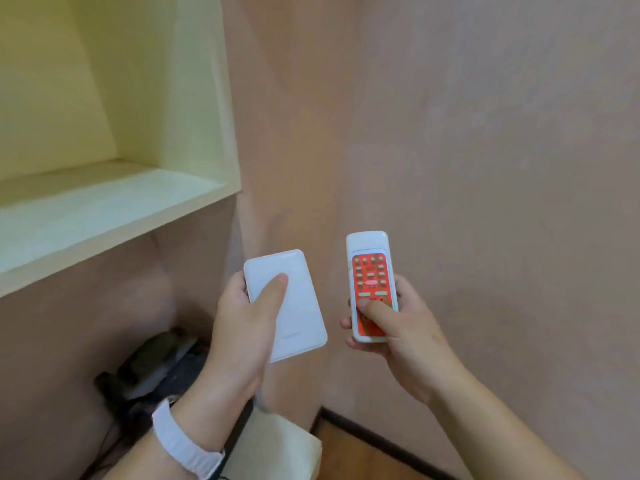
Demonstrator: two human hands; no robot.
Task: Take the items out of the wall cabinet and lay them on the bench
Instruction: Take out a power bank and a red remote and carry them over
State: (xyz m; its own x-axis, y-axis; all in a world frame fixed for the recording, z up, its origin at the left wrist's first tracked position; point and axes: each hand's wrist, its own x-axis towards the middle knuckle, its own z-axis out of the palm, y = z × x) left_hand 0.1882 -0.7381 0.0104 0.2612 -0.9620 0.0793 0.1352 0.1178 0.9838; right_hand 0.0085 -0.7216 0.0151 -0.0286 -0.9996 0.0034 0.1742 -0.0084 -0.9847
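Soft, even indoor light, faint shadows; overall slight blur (edges bowed by the wide lens).

The cabinet (121, 192) is pale yellow-cream with faint wood grain. The wall (485, 133) is dusty pink, softly mottled. The power bank (298, 317) is plain white. The remote (370, 271) is white with a red-orange panel of pale buttons. The wristband (183, 441) is whitish. The floor (363, 460) is orange-brown, the skirting (367, 434) dark brown.

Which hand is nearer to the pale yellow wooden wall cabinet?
Left. The left hand, holding a flat white rectangular device, is below the right corner of the cabinet; the right hand, holding a white remote with red keypad, is farther right.
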